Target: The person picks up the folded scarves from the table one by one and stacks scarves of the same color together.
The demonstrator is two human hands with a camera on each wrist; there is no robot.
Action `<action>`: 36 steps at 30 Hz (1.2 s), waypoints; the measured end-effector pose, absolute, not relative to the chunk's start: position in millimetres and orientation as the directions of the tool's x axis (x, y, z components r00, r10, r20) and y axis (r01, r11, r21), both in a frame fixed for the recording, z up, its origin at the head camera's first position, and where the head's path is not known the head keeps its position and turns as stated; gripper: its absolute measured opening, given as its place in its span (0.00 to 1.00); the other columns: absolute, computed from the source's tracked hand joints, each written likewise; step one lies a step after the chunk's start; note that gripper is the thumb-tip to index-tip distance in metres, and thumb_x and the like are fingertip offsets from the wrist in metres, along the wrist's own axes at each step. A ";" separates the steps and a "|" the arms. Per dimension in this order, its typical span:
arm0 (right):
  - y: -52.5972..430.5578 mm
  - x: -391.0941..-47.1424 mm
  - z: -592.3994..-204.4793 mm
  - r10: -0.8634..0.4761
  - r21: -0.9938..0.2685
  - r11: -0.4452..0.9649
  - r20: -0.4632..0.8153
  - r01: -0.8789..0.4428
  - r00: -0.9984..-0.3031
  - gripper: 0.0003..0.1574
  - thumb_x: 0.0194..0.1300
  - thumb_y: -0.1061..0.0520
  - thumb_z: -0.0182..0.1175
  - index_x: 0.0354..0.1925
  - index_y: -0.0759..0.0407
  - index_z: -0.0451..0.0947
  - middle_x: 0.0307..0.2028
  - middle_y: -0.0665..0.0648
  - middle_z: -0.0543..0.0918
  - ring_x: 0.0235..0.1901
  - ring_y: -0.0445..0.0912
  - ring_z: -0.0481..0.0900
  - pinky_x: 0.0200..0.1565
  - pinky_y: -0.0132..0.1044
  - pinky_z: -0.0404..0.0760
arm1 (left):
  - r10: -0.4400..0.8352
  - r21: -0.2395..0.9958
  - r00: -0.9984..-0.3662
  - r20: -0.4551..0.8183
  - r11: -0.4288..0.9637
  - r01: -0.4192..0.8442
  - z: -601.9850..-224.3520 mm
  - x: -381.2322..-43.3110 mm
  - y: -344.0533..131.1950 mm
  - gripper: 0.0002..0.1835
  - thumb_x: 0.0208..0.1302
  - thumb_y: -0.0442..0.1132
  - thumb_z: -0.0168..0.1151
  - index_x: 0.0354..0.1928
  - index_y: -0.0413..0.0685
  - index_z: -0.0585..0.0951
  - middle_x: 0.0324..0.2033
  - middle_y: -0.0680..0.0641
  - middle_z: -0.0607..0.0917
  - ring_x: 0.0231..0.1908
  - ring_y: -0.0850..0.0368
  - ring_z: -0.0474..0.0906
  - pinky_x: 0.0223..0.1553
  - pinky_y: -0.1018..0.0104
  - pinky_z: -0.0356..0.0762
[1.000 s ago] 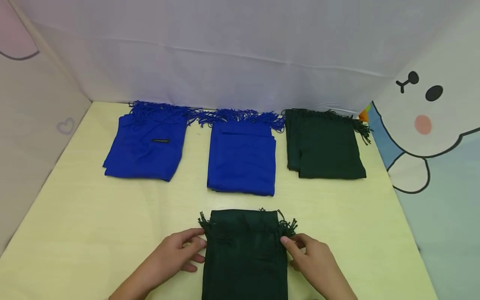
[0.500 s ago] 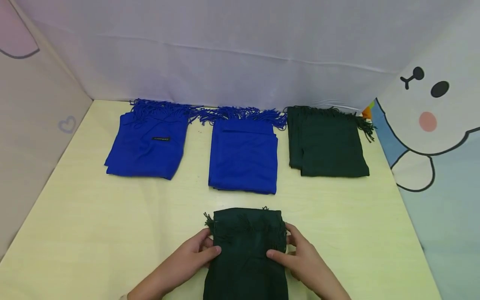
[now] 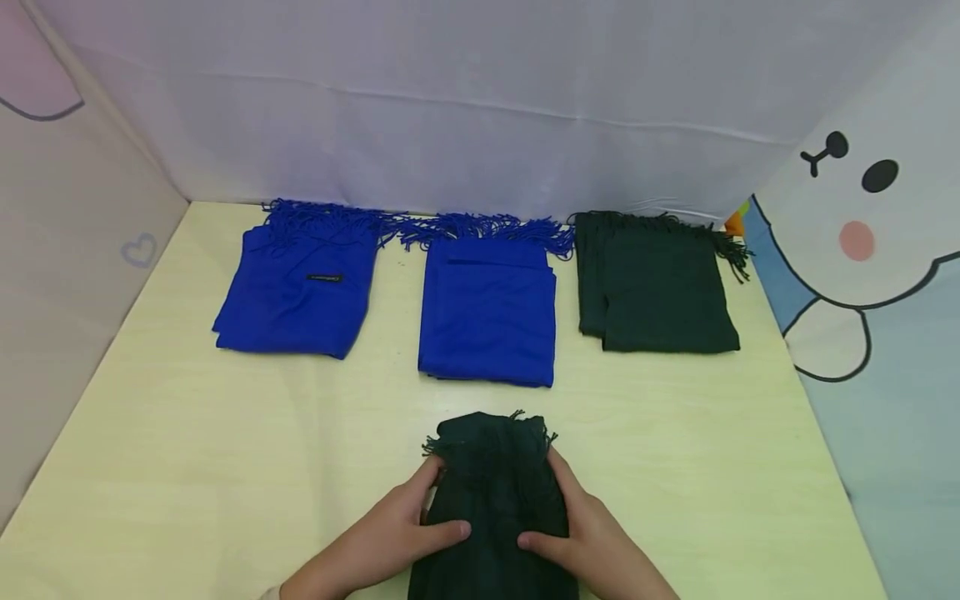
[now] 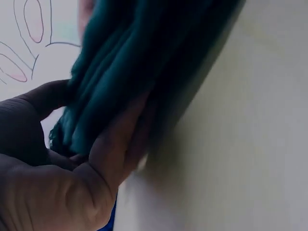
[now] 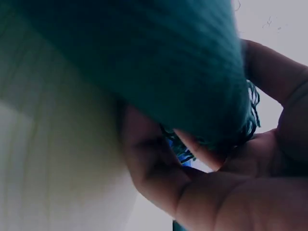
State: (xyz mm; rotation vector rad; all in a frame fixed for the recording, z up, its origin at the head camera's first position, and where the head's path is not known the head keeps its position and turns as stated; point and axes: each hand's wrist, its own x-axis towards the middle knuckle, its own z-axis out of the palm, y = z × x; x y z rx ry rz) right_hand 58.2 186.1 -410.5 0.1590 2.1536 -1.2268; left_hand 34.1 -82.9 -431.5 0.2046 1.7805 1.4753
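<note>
As hands (image 3: pixel 397 531) (image 3: pixel 589 533) squeeze in, held grn cloth (image 3: pixel 497 492) bunches narrower vs b4.

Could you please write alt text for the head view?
A person's left hand and right hand grip a dark green fringed cloth over a pale table. Beyond it, left to right, lie a labelled blue cloth, a plain blue cloth and another green cloth, all folded.

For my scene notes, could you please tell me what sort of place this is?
Probably a screened-off tabletop workspace indoors: a pale table backed by a hanging whitish sheet, with a cartoon-printed panel along its right side.
</note>
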 end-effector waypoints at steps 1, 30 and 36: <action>186.3 59.0 -409.8 -0.218 -0.741 0.548 -0.574 0.388 -0.789 0.71 0.56 0.37 0.72 0.80 0.54 0.39 0.75 0.64 0.57 0.67 0.59 0.67 0.65 0.62 0.66 | 0.580 0.884 -0.667 -0.468 0.302 -0.357 -432.5 35.5 -81.8 0.43 0.67 0.55 0.64 0.76 0.60 0.51 0.67 0.52 0.70 0.62 0.55 0.71 0.62 0.49 0.72; 198.7 32.8 -393.5 0.044 -0.958 0.045 -0.280 0.282 -0.959 0.45 0.77 0.51 0.53 0.80 0.44 0.41 0.78 0.41 0.46 0.76 0.40 0.40 0.75 0.51 0.44 | 0.479 0.940 -0.811 -0.336 0.119 -0.319 -433.7 -3.5 -53.7 0.50 0.72 0.58 0.56 0.79 0.59 0.32 0.78 0.55 0.36 0.76 0.56 0.32 0.74 0.42 0.35; 206.0 23.2 -390.4 0.091 -0.965 0.068 -0.247 0.254 -0.965 0.42 0.78 0.54 0.51 0.80 0.44 0.43 0.77 0.42 0.48 0.76 0.39 0.43 0.75 0.49 0.46 | 0.526 0.951 -0.795 -0.303 0.108 -0.291 -435.3 -17.6 -36.1 0.53 0.71 0.55 0.59 0.78 0.58 0.29 0.78 0.54 0.31 0.76 0.54 0.28 0.74 0.41 0.31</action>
